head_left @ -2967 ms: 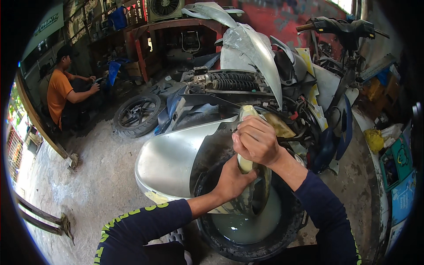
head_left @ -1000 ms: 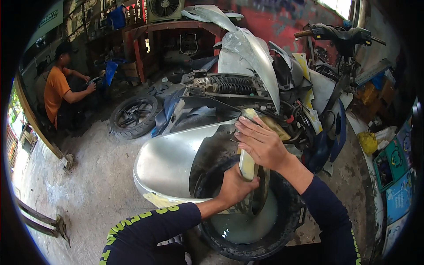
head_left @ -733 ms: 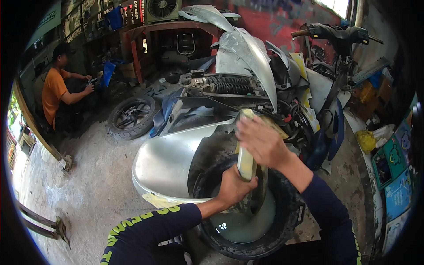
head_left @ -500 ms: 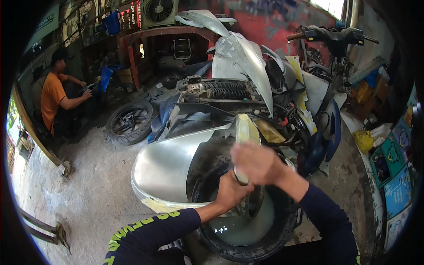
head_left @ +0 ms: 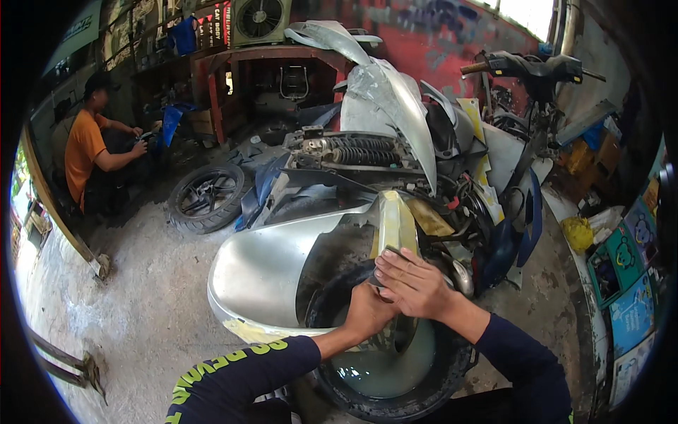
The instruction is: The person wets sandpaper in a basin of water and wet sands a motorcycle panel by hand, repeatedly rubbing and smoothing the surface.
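A silver curved body panel (head_left: 261, 268), patched with pale yellow along its edges, lies over a black tub (head_left: 462, 385) of cloudy water (head_left: 385, 374). My left hand (head_left: 367, 311) grips the panel's upright, yellow-coated section (head_left: 395, 219), fingers wrapped round its lower part. My right hand (head_left: 417, 286) lies flat over that section just above my left, fingers pressed together on a thin dark sheet (head_left: 388, 253) against the surface; much of the sheet is hidden beneath them.
Beyond stands a stripped scooter frame with springs (head_left: 353, 148), loose panels (head_left: 395, 106) and handlebars (head_left: 537, 71). A loose wheel (head_left: 205, 198) lies left. A person in orange (head_left: 88, 155) squats at far left, handling something small. Crates and bags (head_left: 586, 233) line the right; a wooden post (head_left: 56, 205) rises left.
My right hand has moved down along the yellow section toward my left hand, its fingers straighter than three seconds ago. The panel's top sits lower in view.
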`<state>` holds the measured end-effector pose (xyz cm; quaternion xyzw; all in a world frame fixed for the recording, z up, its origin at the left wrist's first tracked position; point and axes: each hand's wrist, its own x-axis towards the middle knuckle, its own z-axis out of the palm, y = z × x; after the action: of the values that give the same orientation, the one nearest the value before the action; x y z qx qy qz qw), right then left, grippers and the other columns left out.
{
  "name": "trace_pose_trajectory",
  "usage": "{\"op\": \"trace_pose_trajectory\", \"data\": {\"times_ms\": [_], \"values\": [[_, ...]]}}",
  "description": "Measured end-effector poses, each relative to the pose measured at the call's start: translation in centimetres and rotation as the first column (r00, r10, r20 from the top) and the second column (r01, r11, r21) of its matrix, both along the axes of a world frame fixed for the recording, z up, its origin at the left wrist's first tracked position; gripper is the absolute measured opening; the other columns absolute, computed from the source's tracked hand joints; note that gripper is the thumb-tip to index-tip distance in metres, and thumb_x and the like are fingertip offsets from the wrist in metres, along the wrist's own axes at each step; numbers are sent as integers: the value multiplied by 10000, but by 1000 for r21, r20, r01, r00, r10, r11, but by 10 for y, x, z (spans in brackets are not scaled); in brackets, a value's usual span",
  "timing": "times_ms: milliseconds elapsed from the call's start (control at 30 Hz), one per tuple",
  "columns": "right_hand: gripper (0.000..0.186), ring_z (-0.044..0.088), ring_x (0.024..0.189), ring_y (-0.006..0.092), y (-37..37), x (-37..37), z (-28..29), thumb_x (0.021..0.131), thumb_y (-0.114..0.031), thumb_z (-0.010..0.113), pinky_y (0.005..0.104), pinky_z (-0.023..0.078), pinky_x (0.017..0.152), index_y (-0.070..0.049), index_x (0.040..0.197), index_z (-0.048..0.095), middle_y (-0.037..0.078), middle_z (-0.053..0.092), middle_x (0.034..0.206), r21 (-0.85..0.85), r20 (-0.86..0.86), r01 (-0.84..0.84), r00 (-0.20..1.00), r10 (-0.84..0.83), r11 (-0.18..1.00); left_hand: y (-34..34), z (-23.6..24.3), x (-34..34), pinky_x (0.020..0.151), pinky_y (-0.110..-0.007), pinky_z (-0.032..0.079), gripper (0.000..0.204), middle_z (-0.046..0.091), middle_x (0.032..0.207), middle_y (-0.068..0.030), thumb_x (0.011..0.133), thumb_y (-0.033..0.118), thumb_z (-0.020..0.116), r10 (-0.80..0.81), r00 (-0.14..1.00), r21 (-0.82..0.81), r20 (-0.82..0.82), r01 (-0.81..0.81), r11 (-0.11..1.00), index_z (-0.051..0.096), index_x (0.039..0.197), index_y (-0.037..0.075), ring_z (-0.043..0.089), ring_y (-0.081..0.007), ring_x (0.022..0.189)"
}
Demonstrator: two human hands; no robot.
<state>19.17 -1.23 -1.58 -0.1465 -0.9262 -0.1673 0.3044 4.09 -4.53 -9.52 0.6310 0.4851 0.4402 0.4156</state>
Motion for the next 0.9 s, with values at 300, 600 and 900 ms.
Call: {"op": "trace_pose_trajectory", "data": {"times_ms": [300, 600, 900], "values": [[240, 662, 1202, 314, 15, -4, 11, 901, -134, 668, 513, 479, 1075, 28, 1068, 727, 159, 724, 1181, 1, -77, 1, 997, -1, 1000, -3, 1, 3, 710, -319, 566, 348, 734, 885, -92, 771, 116, 814, 40, 990, 159, 132, -61, 985, 644, 1031, -39, 673, -111, 786], [225, 675, 1171, 316, 37, -5, 19, 879, -87, 681, 492, 485, 1086, 36, 1062, 723, 171, 728, 1145, 27, -175, -59, 983, 63, 998, -5, 5, 8, 755, -320, 562, 374, 740, 868, -127, 746, 149, 823, 77, 970, 122, 232, -107, 987, 653, 1021, -40, 680, -120, 798], [232, 681, 1161, 304, 45, 6, 31, 886, -147, 710, 468, 476, 1092, 26, 1039, 734, 153, 734, 1148, 46, -81, -71, 994, 74, 996, -4, 6, 11, 749, -304, 560, 327, 724, 889, -82, 775, 134, 822, 83, 979, 98, 186, -102, 990, 650, 999, -29, 651, -89, 831]]}}
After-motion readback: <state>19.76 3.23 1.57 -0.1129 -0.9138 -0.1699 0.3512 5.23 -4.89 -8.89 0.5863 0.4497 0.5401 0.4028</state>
